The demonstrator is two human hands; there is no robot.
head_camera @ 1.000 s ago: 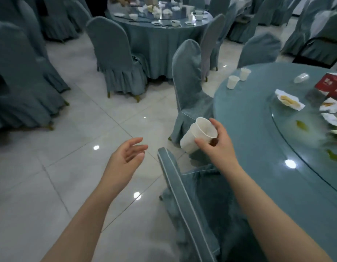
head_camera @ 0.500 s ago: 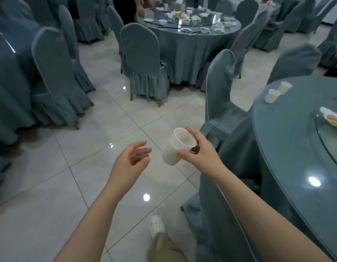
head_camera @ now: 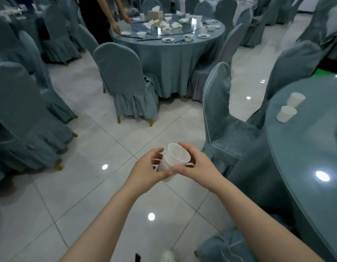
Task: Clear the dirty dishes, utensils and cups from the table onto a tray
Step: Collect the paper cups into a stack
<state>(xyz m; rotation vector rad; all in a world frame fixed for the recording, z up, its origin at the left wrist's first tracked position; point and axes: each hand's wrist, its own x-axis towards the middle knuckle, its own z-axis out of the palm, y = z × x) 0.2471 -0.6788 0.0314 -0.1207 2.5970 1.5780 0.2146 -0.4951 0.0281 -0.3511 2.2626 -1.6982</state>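
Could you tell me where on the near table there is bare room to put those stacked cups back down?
The near table is bare from the two white cups by its far edge down to the bright light reflection, along the rim beside the covered chair. Both hands hold the stacked cups. The far table is crowded with dishes.

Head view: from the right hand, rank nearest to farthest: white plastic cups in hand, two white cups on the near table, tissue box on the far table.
1. White plastic cups in hand, held by right hand.
2. Two white cups, right, near table.
3. Tissue box, far table, top centre.
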